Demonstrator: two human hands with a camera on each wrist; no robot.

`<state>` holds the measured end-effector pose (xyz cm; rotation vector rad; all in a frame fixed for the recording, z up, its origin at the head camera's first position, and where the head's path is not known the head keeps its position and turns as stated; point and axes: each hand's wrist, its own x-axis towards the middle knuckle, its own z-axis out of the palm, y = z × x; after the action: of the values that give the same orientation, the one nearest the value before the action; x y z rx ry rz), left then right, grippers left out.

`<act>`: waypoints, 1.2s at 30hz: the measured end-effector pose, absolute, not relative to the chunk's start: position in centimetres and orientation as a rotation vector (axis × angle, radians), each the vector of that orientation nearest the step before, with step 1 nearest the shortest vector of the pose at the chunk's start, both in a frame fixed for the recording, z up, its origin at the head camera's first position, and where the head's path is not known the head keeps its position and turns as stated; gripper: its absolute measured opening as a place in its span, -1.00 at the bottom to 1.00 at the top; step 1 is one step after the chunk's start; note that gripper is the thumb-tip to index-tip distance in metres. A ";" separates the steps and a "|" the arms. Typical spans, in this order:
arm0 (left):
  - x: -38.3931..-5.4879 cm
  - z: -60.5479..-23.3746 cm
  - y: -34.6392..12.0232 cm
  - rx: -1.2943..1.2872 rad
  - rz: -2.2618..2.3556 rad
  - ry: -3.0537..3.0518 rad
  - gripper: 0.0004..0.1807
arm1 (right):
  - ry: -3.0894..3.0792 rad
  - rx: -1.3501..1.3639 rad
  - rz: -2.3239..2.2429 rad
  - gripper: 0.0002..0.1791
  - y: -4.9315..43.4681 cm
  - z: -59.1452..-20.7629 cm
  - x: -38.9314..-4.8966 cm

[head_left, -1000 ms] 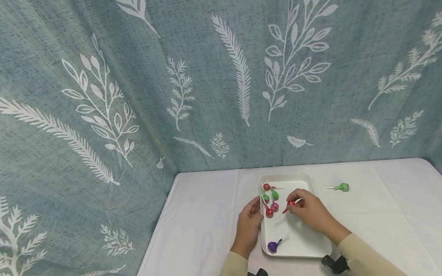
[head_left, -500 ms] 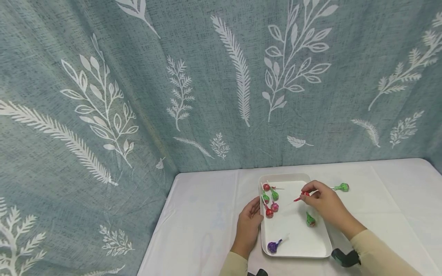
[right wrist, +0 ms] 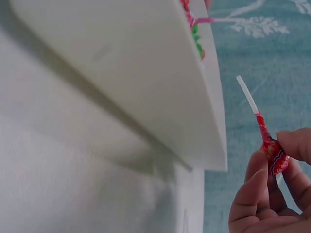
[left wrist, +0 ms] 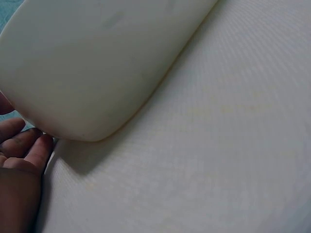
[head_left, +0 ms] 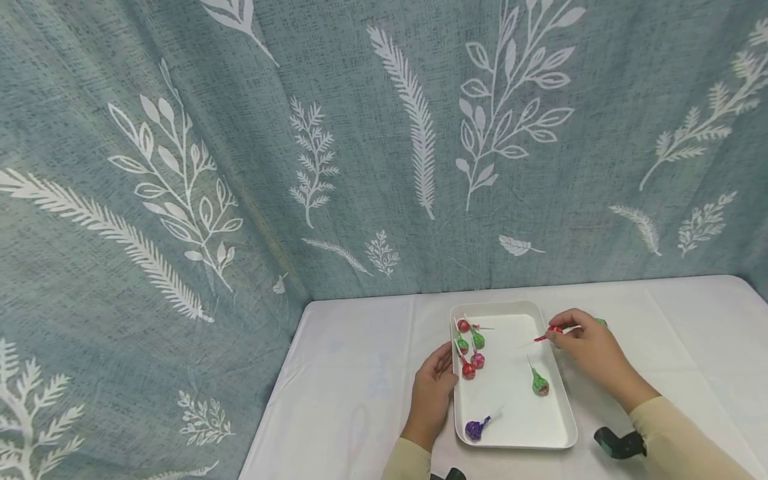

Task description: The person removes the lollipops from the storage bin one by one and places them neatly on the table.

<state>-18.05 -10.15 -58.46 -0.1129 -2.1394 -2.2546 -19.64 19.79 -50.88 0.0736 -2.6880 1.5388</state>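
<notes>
My right hand (head_left: 591,347) pinches a red-wrapped lollipop (right wrist: 274,158) by its candy end between thumb and fingers, the white stick pointing away from the hand. It is over the right rim of a white tray (head_left: 510,427). My left hand (head_left: 433,390) holds the tray's left rim, its fingertips (left wrist: 43,145) right at the edge. Inside the tray, several lollipops lie along the upper left, among them a red one (head_left: 469,370), a pink one (head_left: 477,361) and a green one (head_left: 477,339). A purple lollipop (head_left: 474,429) lies at the lower left, another green lollipop (head_left: 541,385) at the right.
Beyond the right hand a green lollipop (head_left: 603,322) on the table is mostly hidden by it. A white cloth covers the table (head_left: 354,373). Blue-green curtains (head_left: 360,167) with white leaf prints hang behind and to the left.
My right hand has moved right with the red lollipop, from over the tray's middle to its right rim. This uncovers the green lollipop in the tray. My left hand stays put.
</notes>
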 end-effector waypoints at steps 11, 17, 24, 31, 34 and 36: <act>-18.1 -58.5 -10.1 -0.126 -2.248 -2.143 -0.32 | -2.673 0.005 1.506 -0.65 22.3 -51.8 -19.7; -18.1 -58.4 -10.1 -0.127 -2.253 -2.139 -0.32 | -2.654 -0.024 1.512 -0.66 23.4 -52.6 -19.5; -18.0 -58.3 -10.1 -0.126 -2.256 -2.138 -0.32 | -2.624 -0.074 1.580 -0.62 24.7 -53.4 -19.5; -18.1 -58.4 -10.1 -0.129 -2.261 -2.132 -0.32 | -2.629 -0.153 1.571 -0.57 25.9 -54.2 -19.6; -18.1 -58.4 -10.0 -0.129 -2.255 -2.137 -0.33 | -2.646 -0.179 1.543 -0.57 26.3 -54.5 -19.6; -18.1 -58.5 -10.0 -0.129 -2.256 -2.136 -0.33 | -2.654 -0.189 1.523 -0.58 26.6 -54.6 -19.6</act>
<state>-18.11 -10.03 -58.48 -0.1286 -2.1362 -2.2562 -19.63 26.58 -54.60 -0.1886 -2.6539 1.5233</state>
